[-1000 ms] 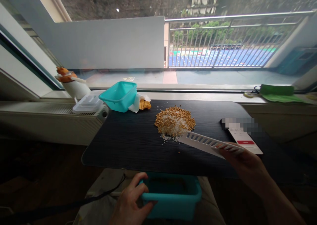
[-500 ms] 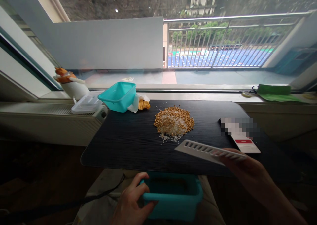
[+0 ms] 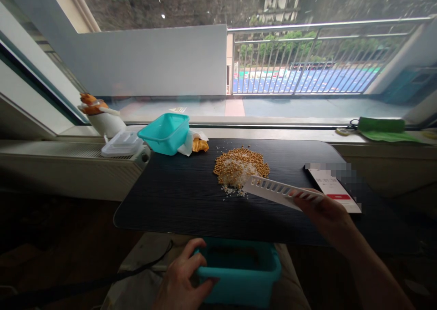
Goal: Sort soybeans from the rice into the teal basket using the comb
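My right hand (image 3: 324, 212) grips a white slotted plastic strip (image 3: 273, 192) by its right end. The strip's far end is at the lower right edge of a pile of soybeans (image 3: 252, 157), mixed with white rice (image 3: 237, 171); whether it touches them I cannot tell. Loose grains lie just in front of the pile. At the table's near edge, my left hand (image 3: 186, 271) is closed on the left rim of a teal plastic bin (image 3: 242, 278) on my lap. The bin's inside is dark, and its contents are hard to make out.
A black table (image 3: 170, 200) carries the pile. Toward the back left stands a second teal bin (image 3: 167, 132) beside crumpled orange-and-white material (image 3: 200, 144). A phone (image 3: 332, 189) lies at the right. A clear lid (image 3: 122, 144) rests on the radiator, and green cloth (image 3: 382, 128) lies on the sill.
My right hand has carried the slotted strip forward, so its far end now reaches the pile's near edge. My left hand keeps its hold on the bin.
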A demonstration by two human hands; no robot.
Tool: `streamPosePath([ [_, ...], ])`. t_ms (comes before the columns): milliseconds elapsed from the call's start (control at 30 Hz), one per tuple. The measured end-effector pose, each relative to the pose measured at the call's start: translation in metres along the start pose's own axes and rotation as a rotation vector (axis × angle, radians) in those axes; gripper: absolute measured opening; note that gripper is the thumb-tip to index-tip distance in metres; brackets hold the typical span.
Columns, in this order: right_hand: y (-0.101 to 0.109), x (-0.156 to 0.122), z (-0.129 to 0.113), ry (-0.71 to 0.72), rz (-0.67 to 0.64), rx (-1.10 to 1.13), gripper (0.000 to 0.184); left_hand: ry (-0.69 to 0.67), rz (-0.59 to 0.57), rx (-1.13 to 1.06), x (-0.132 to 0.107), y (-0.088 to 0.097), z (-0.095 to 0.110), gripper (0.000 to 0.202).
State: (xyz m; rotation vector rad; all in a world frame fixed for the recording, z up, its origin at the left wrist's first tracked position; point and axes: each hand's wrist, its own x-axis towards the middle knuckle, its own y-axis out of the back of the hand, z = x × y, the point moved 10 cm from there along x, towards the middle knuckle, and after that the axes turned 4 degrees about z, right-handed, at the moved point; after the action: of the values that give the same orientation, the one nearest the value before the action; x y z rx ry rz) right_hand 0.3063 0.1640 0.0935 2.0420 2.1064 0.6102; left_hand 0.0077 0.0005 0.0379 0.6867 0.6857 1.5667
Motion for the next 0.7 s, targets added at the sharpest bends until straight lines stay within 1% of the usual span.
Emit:
streamPosePath([
  [67, 0.0, -0.002, 0.0, -0.012, -0.002, 0.014, 0.032, -0.003, 0.001, 0.001, 0.001, 0.0, -0.001, 0.012],
  [167, -0.008, -0.006, 0.0, -0.033, -0.045, 0.021, 0.036, -0.002, 0.01, 0.007, 0.001, 0.0, -0.001, 0.012],
  [233, -0.009, -0.008, -0.001, -0.04, -0.029, 0.04, 0.037, -0.006, 0.014, 0.014, 0.001, 0.0, 0.0, 0.012],
  [300, -0.009, -0.01, -0.002, -0.046, -0.021, 0.065, 0.035, -0.006, 0.015, 0.02, 0.0, 0.001, 0.0, 0.012],
  [433, -0.01, -0.011, 0.002, -0.059, -0.079, 0.066, 0.031, 0.002, 0.027, 0.021, 0.001, 0.002, 0.002, 0.012],
  [533, -0.01, -0.013, 0.003, -0.058, -0.085, 0.073, 0.029, 0.0, 0.03, 0.02, 0.002, 0.001, 0.001, 0.012],
  [633, -0.021, -0.023, -0.003, -0.055, -0.172, 0.086, 0.03, -0.018, 0.026, 0.015, 0.002, 0.0, 0.0, 0.012],
  [700, -0.032, -0.034, -0.008, -0.065, -0.287, 0.093, 0.029, -0.039, 0.028, 0.014, 0.001, -0.001, 0.0, 0.011],
])
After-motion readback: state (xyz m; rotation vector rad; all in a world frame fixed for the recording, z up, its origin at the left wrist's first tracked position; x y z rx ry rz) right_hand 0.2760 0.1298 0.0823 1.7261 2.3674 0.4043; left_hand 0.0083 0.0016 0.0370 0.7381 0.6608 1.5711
